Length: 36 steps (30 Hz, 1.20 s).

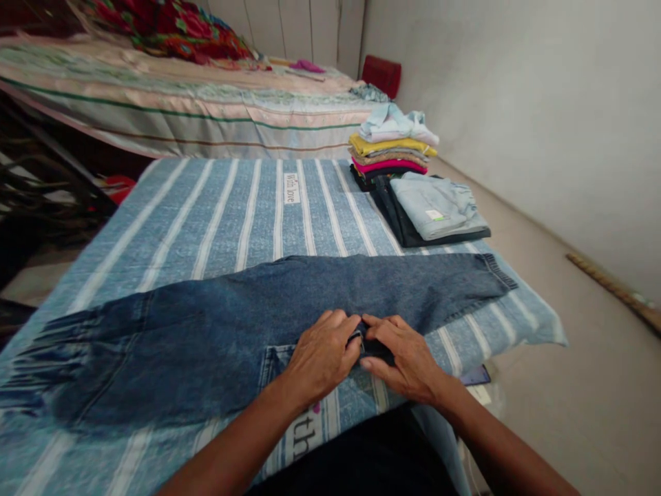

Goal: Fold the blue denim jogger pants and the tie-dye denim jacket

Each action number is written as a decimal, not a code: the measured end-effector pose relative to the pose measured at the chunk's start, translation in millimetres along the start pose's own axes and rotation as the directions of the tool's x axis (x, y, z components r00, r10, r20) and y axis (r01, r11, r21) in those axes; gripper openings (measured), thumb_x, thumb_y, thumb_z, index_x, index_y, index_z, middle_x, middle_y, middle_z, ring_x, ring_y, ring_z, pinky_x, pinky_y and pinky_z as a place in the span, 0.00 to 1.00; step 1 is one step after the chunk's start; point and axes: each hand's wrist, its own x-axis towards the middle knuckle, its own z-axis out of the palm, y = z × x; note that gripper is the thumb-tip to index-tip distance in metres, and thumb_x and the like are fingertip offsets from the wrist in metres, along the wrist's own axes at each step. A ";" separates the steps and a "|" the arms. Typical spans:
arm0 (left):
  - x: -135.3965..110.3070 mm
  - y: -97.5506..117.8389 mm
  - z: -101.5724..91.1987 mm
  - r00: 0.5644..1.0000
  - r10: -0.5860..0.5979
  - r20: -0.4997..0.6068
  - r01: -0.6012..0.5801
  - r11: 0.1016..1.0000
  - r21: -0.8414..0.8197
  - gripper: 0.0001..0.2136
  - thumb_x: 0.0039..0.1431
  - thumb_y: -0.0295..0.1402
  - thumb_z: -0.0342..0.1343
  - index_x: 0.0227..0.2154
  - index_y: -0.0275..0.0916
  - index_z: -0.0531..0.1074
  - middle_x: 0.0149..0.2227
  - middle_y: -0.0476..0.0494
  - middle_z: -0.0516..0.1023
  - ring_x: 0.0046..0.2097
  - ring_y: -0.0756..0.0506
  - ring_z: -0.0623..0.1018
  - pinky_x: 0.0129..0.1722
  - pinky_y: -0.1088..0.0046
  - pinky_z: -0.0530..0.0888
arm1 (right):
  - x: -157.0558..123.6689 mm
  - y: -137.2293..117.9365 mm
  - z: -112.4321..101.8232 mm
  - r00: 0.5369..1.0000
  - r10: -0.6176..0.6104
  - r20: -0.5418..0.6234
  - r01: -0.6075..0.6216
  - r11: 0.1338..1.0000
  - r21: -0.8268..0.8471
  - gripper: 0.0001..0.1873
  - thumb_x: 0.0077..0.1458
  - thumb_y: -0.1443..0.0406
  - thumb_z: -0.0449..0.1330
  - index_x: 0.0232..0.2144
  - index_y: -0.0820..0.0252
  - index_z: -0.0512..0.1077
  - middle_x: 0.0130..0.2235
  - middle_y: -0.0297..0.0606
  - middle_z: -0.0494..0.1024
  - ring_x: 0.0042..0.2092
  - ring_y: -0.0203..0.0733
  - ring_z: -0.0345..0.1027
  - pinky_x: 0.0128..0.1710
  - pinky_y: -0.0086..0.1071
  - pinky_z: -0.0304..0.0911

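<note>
A pair of dark blue jeans [217, 331] lies lengthwise across a striped blue cloth [227, 207], one leg over the other. Its gathered waist is at the left and its ribbed cuff at the right. At the near edge of the jeans, beside a side pocket, my left hand [325, 351] pinches the denim between thumb and fingers. My right hand [403, 355] meets it fingertip to fingertip and grips the same edge. A small dark fold of fabric shows between the two hands; the undersides of the fingers are hidden.
Folded light jeans [438, 207] lie on dark folded trousers [395, 213] at the back right. Behind them rises a stack of folded clothes [392, 148]. A bed with a patterned sheet [206, 110] stands beyond, and a white wall [516, 89] runs along the right.
</note>
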 end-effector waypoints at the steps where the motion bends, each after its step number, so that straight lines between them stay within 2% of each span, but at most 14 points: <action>1: 0.5 -0.5 0.3 1.000 0.002 -0.006 -0.002 1.000 0.005 0.11 0.61 0.32 0.45 0.43 0.40 0.69 0.37 0.45 0.70 0.41 0.44 0.69 0.41 0.68 0.67 | -1.0 4.7 -4.8 0.999 0.007 -0.035 -0.006 0.999 0.036 0.13 0.57 0.58 0.56 0.41 0.57 0.67 0.52 0.44 0.72 0.47 0.44 0.66 0.47 0.38 0.63; 4: 1.7 -2.2 1.5 1.000 0.013 -0.020 -0.013 1.000 -0.001 0.13 0.61 0.32 0.45 0.46 0.40 0.68 0.37 0.44 0.70 0.41 0.44 0.69 0.41 0.67 0.68 | -6.8 31.7 -29.8 0.964 0.120 -0.236 -0.139 0.988 -0.065 0.10 0.59 0.59 0.53 0.38 0.58 0.69 0.44 0.44 0.76 0.46 0.43 0.69 0.47 0.36 0.63; 6: 2.2 -3.1 1.8 1.000 0.017 -0.014 -0.017 1.000 -0.008 0.13 0.61 0.32 0.45 0.46 0.39 0.69 0.36 0.44 0.70 0.41 0.44 0.69 0.41 0.67 0.68 | -13.3 59.5 -55.2 0.880 0.258 -0.398 -0.378 0.889 -0.260 0.13 0.58 0.57 0.52 0.35 0.59 0.70 0.41 0.45 0.77 0.45 0.46 0.69 0.47 0.39 0.62; 7: 2.3 -3.5 1.8 1.000 0.016 -0.011 -0.017 1.000 -0.012 0.13 0.61 0.32 0.45 0.46 0.39 0.69 0.36 0.44 0.70 0.41 0.44 0.69 0.41 0.67 0.68 | -17.3 74.8 -69.4 0.821 0.356 -0.447 -0.525 0.780 -0.341 0.15 0.57 0.56 0.51 0.36 0.60 0.71 0.41 0.47 0.76 0.45 0.48 0.69 0.47 0.41 0.61; 8: 2.3 -3.9 1.7 1.000 0.014 -0.010 -0.014 1.000 -0.017 0.13 0.61 0.32 0.45 0.46 0.39 0.69 0.36 0.44 0.71 0.41 0.44 0.69 0.41 0.67 0.68 | -21.6 90.3 -83.8 0.734 0.478 -0.483 -0.668 0.635 -0.388 0.17 0.57 0.55 0.51 0.38 0.61 0.71 0.41 0.47 0.76 0.45 0.51 0.68 0.45 0.43 0.61; 10: 2.2 -4.3 1.5 1.000 0.004 -0.013 -0.004 1.000 -0.025 0.14 0.61 0.32 0.45 0.48 0.39 0.69 0.37 0.44 0.71 0.42 0.44 0.70 0.42 0.67 0.68 | -30.3 119.0 -110.4 0.496 0.719 -0.488 -0.861 0.331 -0.387 0.22 0.55 0.52 0.50 0.43 0.61 0.71 0.39 0.49 0.77 0.44 0.55 0.70 0.42 0.44 0.62; 11: 2.1 -4.3 1.5 1.000 -0.001 -0.013 0.001 1.000 -0.030 0.15 0.61 0.32 0.45 0.48 0.38 0.69 0.37 0.44 0.71 0.42 0.44 0.70 0.42 0.67 0.68 | -34.1 131.4 -121.5 0.389 0.780 -0.489 -0.903 0.219 -0.368 0.25 0.55 0.51 0.50 0.45 0.61 0.71 0.39 0.50 0.77 0.44 0.56 0.70 0.40 0.44 0.62; 13: 2.0 -4.2 1.4 1.000 -0.008 -0.007 0.008 0.999 -0.039 0.15 0.61 0.32 0.45 0.48 0.38 0.69 0.37 0.43 0.72 0.42 0.44 0.70 0.43 0.66 0.69 | -39.9 151.7 -137.7 0.296 0.810 -0.507 -0.932 0.127 -0.340 0.28 0.54 0.50 0.49 0.46 0.63 0.71 0.41 0.54 0.76 0.44 0.58 0.70 0.39 0.44 0.63; 16: 2.1 -3.5 1.0 1.000 -0.017 0.001 0.017 0.999 -0.048 0.15 0.61 0.33 0.45 0.48 0.38 0.69 0.37 0.44 0.72 0.42 0.44 0.70 0.43 0.66 0.69 | -43.1 171.6 -148.7 0.283 0.811 -0.512 -0.941 0.131 -0.313 0.29 0.52 0.50 0.52 0.47 0.65 0.72 0.41 0.54 0.77 0.43 0.56 0.70 0.37 0.40 0.63; 21: 2.7 -3.2 -1.4 1.000 -0.031 0.005 0.031 0.998 -0.046 0.15 0.61 0.33 0.45 0.48 0.39 0.69 0.38 0.44 0.72 0.42 0.45 0.70 0.42 0.67 0.69 | -41.8 183.9 -154.1 0.307 0.787 -0.536 -0.941 0.166 -0.296 0.21 0.46 0.54 0.58 0.39 0.60 0.76 0.37 0.47 0.78 0.41 0.54 0.71 0.34 0.38 0.61; 25: 3.5 -3.2 -2.6 0.999 -0.035 0.011 0.035 0.999 -0.041 0.15 0.61 0.33 0.45 0.48 0.39 0.69 0.38 0.44 0.72 0.43 0.44 0.70 0.42 0.66 0.69 | -40.3 185.5 -163.1 0.358 0.745 -0.563 -0.929 0.222 -0.297 0.15 0.45 0.58 0.59 0.33 0.59 0.76 0.33 0.46 0.78 0.37 0.53 0.70 0.32 0.38 0.60; 30: 3.7 -3.1 -2.1 0.999 -0.033 0.013 0.033 0.998 -0.049 0.16 0.61 0.33 0.45 0.49 0.38 0.69 0.39 0.43 0.72 0.43 0.44 0.70 0.43 0.66 0.69 | -38.3 197.0 -169.2 0.445 0.677 -0.586 -0.895 0.357 -0.268 0.15 0.49 0.59 0.55 0.35 0.62 0.75 0.34 0.44 0.78 0.36 0.46 0.70 0.34 0.34 0.60; 33: 3.9 -3.2 -1.7 0.999 -0.039 0.016 0.040 0.998 -0.048 0.16 0.61 0.33 0.45 0.49 0.38 0.69 0.39 0.43 0.72 0.43 0.43 0.71 0.43 0.65 0.70 | -39.5 202.9 -168.3 0.464 0.713 -0.526 -0.885 0.396 -0.244 0.13 0.47 0.59 0.58 0.31 0.63 0.75 0.29 0.41 0.77 0.30 0.42 0.69 0.30 0.32 0.59; 36: 3.7 -2.5 -2.4 0.999 -0.041 0.022 0.043 0.997 -0.058 0.16 0.61 0.33 0.46 0.49 0.38 0.69 0.39 0.43 0.72 0.43 0.43 0.71 0.43 0.65 0.70 | -42.8 200.6 -171.0 0.454 0.732 -0.509 -0.891 0.383 -0.243 0.13 0.47 0.59 0.60 0.30 0.63 0.76 0.27 0.42 0.76 0.28 0.41 0.68 0.29 0.33 0.57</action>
